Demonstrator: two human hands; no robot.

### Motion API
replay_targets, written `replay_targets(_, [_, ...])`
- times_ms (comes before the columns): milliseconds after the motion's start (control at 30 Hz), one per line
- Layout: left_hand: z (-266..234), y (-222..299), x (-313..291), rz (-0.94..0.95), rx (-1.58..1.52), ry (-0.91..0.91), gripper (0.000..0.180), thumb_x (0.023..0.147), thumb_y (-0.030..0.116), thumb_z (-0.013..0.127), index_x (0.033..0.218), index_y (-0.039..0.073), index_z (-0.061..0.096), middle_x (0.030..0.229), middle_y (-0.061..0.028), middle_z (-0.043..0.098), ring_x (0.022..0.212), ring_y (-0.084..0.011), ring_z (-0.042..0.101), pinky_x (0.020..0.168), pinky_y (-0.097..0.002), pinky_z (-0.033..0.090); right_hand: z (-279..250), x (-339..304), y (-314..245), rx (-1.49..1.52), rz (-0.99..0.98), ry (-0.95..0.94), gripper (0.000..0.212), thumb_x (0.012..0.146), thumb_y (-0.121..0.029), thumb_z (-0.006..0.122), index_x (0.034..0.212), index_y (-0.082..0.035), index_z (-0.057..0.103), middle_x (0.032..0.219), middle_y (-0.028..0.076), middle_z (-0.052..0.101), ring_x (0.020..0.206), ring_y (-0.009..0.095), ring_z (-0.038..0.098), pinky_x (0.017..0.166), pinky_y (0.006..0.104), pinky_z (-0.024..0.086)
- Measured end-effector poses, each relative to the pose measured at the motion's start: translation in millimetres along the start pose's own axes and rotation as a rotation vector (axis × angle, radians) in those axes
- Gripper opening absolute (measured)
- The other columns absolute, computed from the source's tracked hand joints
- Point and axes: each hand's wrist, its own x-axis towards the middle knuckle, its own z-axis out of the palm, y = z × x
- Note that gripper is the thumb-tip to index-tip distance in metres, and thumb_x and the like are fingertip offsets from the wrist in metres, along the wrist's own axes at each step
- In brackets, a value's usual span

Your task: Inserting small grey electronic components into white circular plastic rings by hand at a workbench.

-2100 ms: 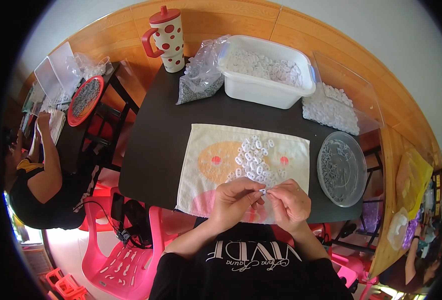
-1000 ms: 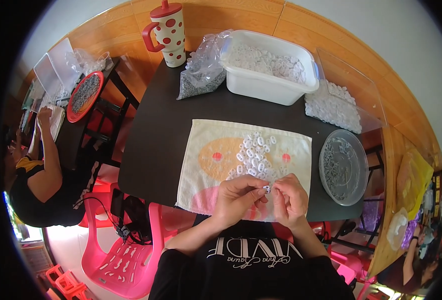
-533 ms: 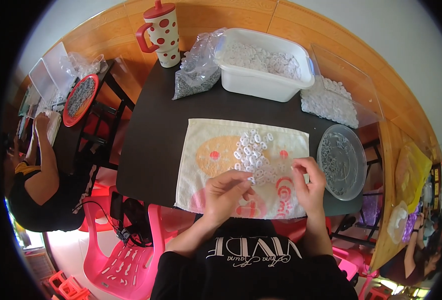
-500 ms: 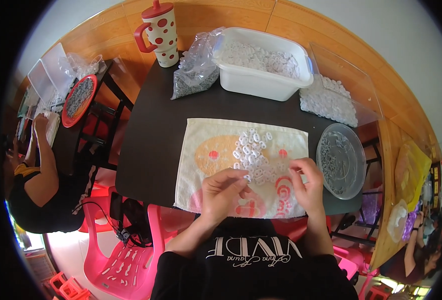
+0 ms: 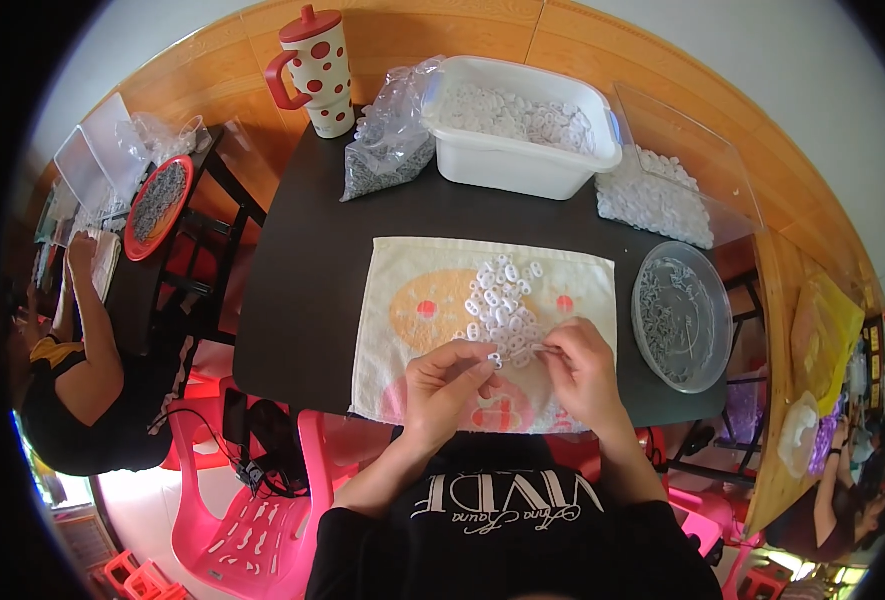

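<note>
A heap of small white plastic pieces, oval with holes, lies on a cream patterned towel. At the near edge of the heap my left hand pinches one small white plastic piece between thumb and fingertips. Close to it on the right, my right hand is closed in a pinch. A thin, pale bit sticks out of its fingertips toward the left, too small to name. To the right stands a round clear tub with small grey parts inside.
Along the back of the dark table stand a spotted tumbler, a bag of grey parts, a white bin and a clear box of white pieces. A co-worker sits at a left table; another person is far right.
My right hand has moved left, from the towel's right side to the edge of the white pieces near my left hand. The left hand keeps its pinch in place.
</note>
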Motion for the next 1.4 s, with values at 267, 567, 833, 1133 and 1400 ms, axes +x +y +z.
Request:
replay_targets(267, [20.4, -0.5, 2.6, -0.031, -0.051, -0.085, 0.019, 0.091, -0.009, 0.062, 0.108, -0.003, 0.069, 0.09, -0.0104, 0.07, 0.074, -0.0155, 0.069, 0.062, -0.0244, 0.054, -3.3, -23.2, -16.2, 1.009, 0.538, 0.134, 0.013, 0.091, 0.005, 0.066, 0.104, 0.005, 0.065, 0.095, 0.004, 0.067, 0.081, 0.007, 0.059, 0.071, 0.0221, 0.048])
replay_targets(567, [29.3, 0.3, -3.6, 0.002, -0.003, -0.09, 0.021, 0.093, -0.007, 0.062, 0.112, -0.001, 0.068, 0.093, -0.0087, 0.069, 0.079, -0.0151, 0.07, 0.062, -0.0247, 0.055, 9.5, -28.6, -23.8, 1.086, 0.462, 0.307, 0.015, 0.09, 0.009, 0.064, 0.104, 0.006, 0.065, 0.095, 0.009, 0.068, 0.086, 0.013, 0.065, 0.077, 0.0245, 0.05])
replay_targets(833, [31.1, 3.7, -7.2, -0.007, 0.002, -0.041, 0.02, 0.091, -0.011, 0.06, 0.109, -0.004, 0.069, 0.091, -0.0112, 0.069, 0.077, -0.0177, 0.071, 0.061, -0.0247, 0.055, 0.6, -28.1, -23.7, 1.0, 0.458, 0.257, 0.014, 0.089, 0.01, 0.063, 0.102, 0.004, 0.065, 0.093, 0.009, 0.067, 0.081, 0.013, 0.062, 0.073, 0.0255, 0.049])
replay_targets(1133, [23.6, 1.9, -2.1, 0.025, 0.016, -0.002, 0.02, 0.091, -0.011, 0.06, 0.108, -0.004, 0.07, 0.09, -0.0105, 0.069, 0.074, -0.0163, 0.069, 0.064, -0.0247, 0.054, -25.3, -21.4, -2.0, -0.066, -0.018, -0.253, 0.029, 0.068, 0.008, 0.062, 0.095, -0.002, 0.068, 0.089, 0.011, 0.061, 0.083, 0.032, 0.059, 0.072, 0.0403, 0.049])
replay_targets(1400, [21.1, -1.4, -2.5, -0.004, 0.034, -0.008, 0.021, 0.091, -0.01, 0.06, 0.109, -0.004, 0.069, 0.091, -0.0107, 0.069, 0.074, -0.0163, 0.069, 0.063, -0.0251, 0.054, -21.1, -31.8, 8.6, -0.084, 0.123, 0.086, 0.017, 0.075, 0.001, 0.068, 0.092, -0.003, 0.068, 0.09, 0.011, 0.059, 0.084, 0.033, 0.058, 0.071, 0.0417, 0.048])
